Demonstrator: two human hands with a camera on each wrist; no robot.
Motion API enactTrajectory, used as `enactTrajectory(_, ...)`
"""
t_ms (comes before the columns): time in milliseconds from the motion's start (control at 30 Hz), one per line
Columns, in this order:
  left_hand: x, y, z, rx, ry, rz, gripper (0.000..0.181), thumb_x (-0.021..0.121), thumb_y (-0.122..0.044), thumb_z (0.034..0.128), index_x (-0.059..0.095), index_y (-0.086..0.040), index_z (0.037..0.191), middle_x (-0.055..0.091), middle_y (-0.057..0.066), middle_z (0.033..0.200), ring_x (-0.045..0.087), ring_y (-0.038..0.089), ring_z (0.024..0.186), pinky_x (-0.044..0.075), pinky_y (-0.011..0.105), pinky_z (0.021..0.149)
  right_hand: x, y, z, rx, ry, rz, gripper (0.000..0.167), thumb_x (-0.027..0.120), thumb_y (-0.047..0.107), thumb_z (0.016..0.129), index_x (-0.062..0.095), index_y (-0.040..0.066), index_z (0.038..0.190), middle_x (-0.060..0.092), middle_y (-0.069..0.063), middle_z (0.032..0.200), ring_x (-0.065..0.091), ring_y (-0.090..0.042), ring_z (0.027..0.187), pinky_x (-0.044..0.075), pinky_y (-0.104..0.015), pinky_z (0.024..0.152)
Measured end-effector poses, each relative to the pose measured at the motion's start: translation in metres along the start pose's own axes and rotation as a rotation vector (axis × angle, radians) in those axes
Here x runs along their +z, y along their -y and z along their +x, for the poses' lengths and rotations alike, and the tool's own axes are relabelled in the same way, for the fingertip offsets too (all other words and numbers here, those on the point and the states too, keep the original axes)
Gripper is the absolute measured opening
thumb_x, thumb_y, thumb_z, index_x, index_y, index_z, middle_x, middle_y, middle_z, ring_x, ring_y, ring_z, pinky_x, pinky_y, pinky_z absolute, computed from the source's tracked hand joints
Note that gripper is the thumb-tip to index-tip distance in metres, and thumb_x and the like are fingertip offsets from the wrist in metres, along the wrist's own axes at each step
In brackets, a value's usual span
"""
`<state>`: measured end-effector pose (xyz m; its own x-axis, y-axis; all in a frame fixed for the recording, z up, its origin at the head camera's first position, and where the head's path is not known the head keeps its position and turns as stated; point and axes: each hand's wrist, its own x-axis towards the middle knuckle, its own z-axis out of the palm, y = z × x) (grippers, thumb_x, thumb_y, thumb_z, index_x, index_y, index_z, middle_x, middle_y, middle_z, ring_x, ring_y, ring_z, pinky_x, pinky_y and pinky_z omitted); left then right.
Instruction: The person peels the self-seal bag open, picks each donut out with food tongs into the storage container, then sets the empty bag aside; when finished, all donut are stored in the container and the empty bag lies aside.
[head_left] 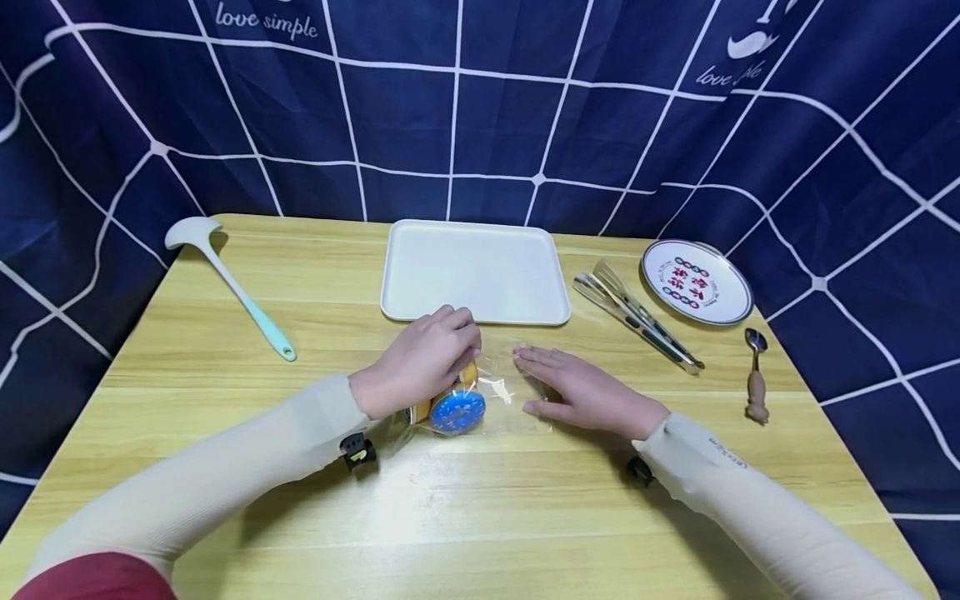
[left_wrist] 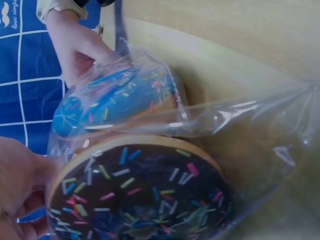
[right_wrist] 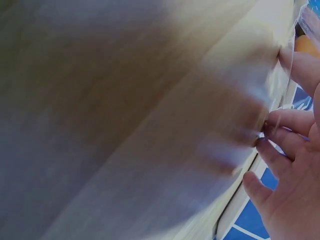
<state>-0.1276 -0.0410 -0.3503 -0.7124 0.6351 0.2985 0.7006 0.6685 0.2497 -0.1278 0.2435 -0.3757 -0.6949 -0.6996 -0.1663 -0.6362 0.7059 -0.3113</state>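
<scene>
Pale sleeves (head_left: pixel 202 479) nearest, cut by frame edge, roomy tabletop (head_left: pixel 480 525) between. Clear bag (head_left: pixel 508 412), blue donut (head_left: pixel 459 412) and chocolate donut (left_wrist: pixel 135 185) inside, mid-table before white tray (head_left: pixel 476 271). Right hand (head_left: pixel 592 390): fingers straight, slightly spread, at bag edge. Left hand (head_left: pixel 420 354): bent over bag, fingertips hidden; pinching, cannot tell.

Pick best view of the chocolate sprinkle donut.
Left wrist: the chocolate sprinkle donut is large and close, frosting facing the camera. Head: largely blocked by the left hand. Right wrist: can't make it out.
</scene>
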Motion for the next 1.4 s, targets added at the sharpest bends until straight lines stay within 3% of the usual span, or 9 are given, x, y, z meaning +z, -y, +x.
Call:
enactTrajectory(333, -0.007, -0.003, 0.000, 0.002, 0.003, -0.013, 0.008, 0.061, -0.008, 0.1049, 0.069, -0.005, 0.104, 0.065, 0.004, 0.097, 0.059, 0.019, 0.089, 0.057, 0.028, 0.081, 0.001, 0.000, 0.000, 0.005, -0.002, 0.010, 0.072, 0.066, 0.041, 0.103, 0.041, 0.003, 0.159, 0.036, -0.014, 0.169, 0.035, -0.037, 0.157, 0.030, -0.057, 0.128)
enactTrajectory(633, -0.007, -0.003, -0.002, 0.034, -0.038, 0.009, 0.010, 0.057, 0.002, 0.1028, 0.065, -0.003, 0.103, 0.064, 0.006, 0.097, 0.061, 0.019, 0.088, 0.059, 0.028, 0.080, 0.002, 0.000, 0.000, 0.010, -0.008, 0.018, 0.072, 0.067, 0.041, 0.102, 0.042, 0.004, 0.158, 0.038, -0.015, 0.168, 0.036, -0.038, 0.156, 0.031, -0.056, 0.128)
enactTrajectory(900, -0.004, 0.001, -0.001, 0.036, -0.064, -0.003, 0.010, 0.055, -0.002, 0.1057, 0.064, -0.004, 0.102, 0.063, 0.006, 0.097, 0.059, 0.018, 0.087, 0.059, 0.028, 0.080, -0.002, 0.001, -0.002, 0.031, -0.016, 0.021, 0.074, 0.068, 0.042, 0.101, 0.041, 0.005, 0.159, 0.038, -0.014, 0.168, 0.036, -0.036, 0.157, 0.032, -0.055, 0.128)
enactTrajectory(1400, 0.000, 0.004, -0.002, 0.024, -0.072, -0.046, 0.014, 0.051, -0.010, 0.1096, 0.062, -0.004, 0.103, 0.061, 0.006, 0.096, 0.057, 0.018, 0.086, 0.058, 0.029, 0.079, -0.014, -0.008, -0.026, 0.031, -0.121, 0.081, 0.063, 0.066, 0.035, 0.104, 0.045, 0.011, 0.158, 0.040, -0.009, 0.168, 0.038, -0.033, 0.156, 0.033, -0.055, 0.127)
